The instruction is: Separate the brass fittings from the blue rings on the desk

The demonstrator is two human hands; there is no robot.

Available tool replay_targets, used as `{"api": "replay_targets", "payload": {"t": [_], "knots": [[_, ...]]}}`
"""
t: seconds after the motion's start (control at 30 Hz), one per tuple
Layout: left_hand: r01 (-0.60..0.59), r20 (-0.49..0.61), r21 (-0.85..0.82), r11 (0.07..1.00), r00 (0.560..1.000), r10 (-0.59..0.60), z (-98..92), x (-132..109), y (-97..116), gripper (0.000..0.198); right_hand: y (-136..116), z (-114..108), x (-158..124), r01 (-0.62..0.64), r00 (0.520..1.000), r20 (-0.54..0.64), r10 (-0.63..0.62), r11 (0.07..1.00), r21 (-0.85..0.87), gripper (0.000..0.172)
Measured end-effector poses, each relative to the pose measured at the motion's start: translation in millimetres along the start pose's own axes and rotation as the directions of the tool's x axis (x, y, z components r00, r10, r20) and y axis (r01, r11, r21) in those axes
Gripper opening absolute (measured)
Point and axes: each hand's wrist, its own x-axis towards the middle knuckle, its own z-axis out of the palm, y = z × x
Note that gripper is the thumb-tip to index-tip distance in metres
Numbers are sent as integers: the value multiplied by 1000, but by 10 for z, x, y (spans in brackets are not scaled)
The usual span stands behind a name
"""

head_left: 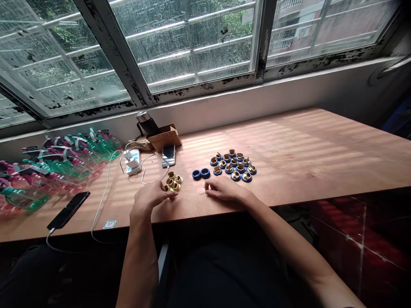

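At the front edge of a plywood table point(298, 171), the person's left hand point(150, 197) is half curled, its fingertips against a small heap of brass fittings point(172, 183); whether they have hold of a piece cannot be told from this view. To its right, the right hand point(226, 189) lies low on the wood, its fingers loosely drawn together beside a thin curl of wire point(202, 191), and whether they pinch the wire is too small to tell.

Just beyond the gap between the hands sit two blue rings point(201, 173), touching each other. Further right, a tight cluster of brass fittings seated in blue rings point(233, 166) stands on the table. Past the left hand lies a smartphone point(168, 155), with a white cable point(154, 169) running near a white charger point(132, 164). Farther back, by the wall under the window, are a torn cardboard box point(165, 137) and a dark bottle with a steel cap point(147, 122). A second phone point(68, 209) lies toward the table's left end, beside a heap of green and pink plastic bottles point(54, 167). Spotted, barred windows point(189, 42) run along the wall above.
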Motion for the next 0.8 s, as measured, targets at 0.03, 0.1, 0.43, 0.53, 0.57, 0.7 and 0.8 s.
{"api": "replay_targets", "payload": {"t": [0.03, 0.1, 0.43, 0.53, 0.57, 0.7, 0.8], "knots": [[57, 11, 30, 998, 998, -58, -28, -18, -11, 59, -3, -3, -1, 1, 1000, -2, -1, 1000, 1, 10], [101, 7, 60, 993, 995, -102, -86, -54, -30, 65, -9, -4, -2, 4, 1000, -4, -4, 1000, 3, 10], [-75, -195, -293, 953, 981, 17, -74, 58, -215, 74, -7, -191, -70, 22, 998, -66, -20, 999, 31, 12], [-125, -189, -372, 920, 980, 57, -76, 30, -131, 71, 25, -391, -183, -53, 979, -200, 37, 996, -76, 13], [-142, -198, -397, 907, 978, 67, -81, 7, -85, 69, 33, -460, -230, -113, 965, -250, 74, 983, -145, 15], [-233, -254, -508, 830, 960, 114, -83, -89, 122, 60, 34, -664, -403, -348, 921, -309, 236, 853, -388, 14], [-293, -261, -564, 772, 950, 170, -39, -129, 249, 57, 7, -695, -462, -430, 901, -267, 343, 792, -433, 17]]}}
